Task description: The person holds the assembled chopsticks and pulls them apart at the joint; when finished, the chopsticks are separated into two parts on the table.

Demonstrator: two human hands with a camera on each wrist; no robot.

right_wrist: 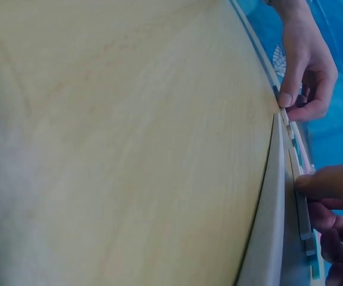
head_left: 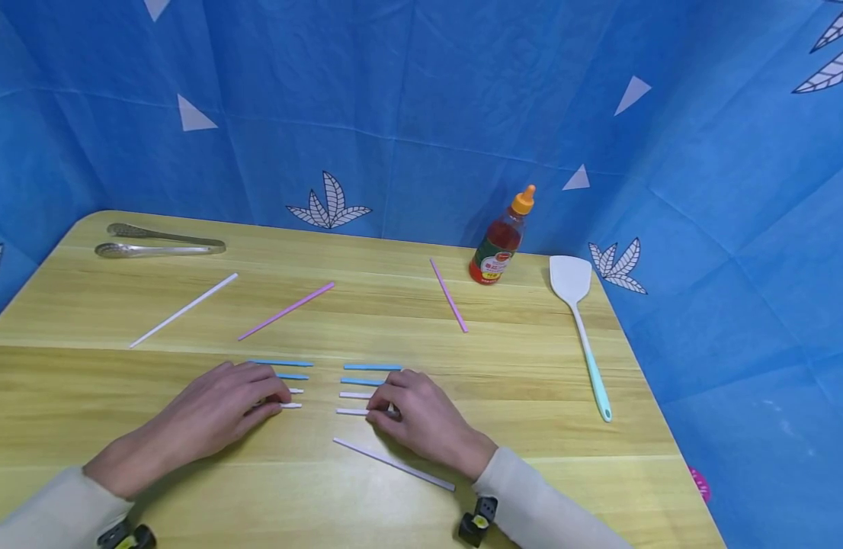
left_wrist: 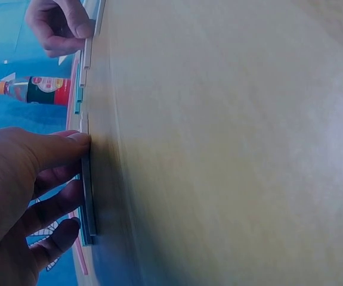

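My left hand (head_left: 222,404) pinches the nearest short white stick (head_left: 293,406) of the left row between thumb and fingers, against the table. A second white stick (head_left: 296,391) and two blue sticks, one a blue stick (head_left: 284,363) at the back, lie just behind it, narrow tips pointing right. On the other side of a gap, my right hand (head_left: 421,415) pinches the front white stick (head_left: 351,412) of a similar row. Behind that one lie another white stick (head_left: 353,395) and two blue sticks, including a blue stick (head_left: 372,367). The fingers hide parts of both rows.
A longer whitish stick (head_left: 394,463) lies diagonally in front of the right hand. Farther back are a white stick (head_left: 184,310), a pink stick (head_left: 286,311), another pink stick (head_left: 449,296), metal tongs (head_left: 161,248), a sauce bottle (head_left: 497,248) and a spatula (head_left: 579,328). Blue cloth hangs behind.
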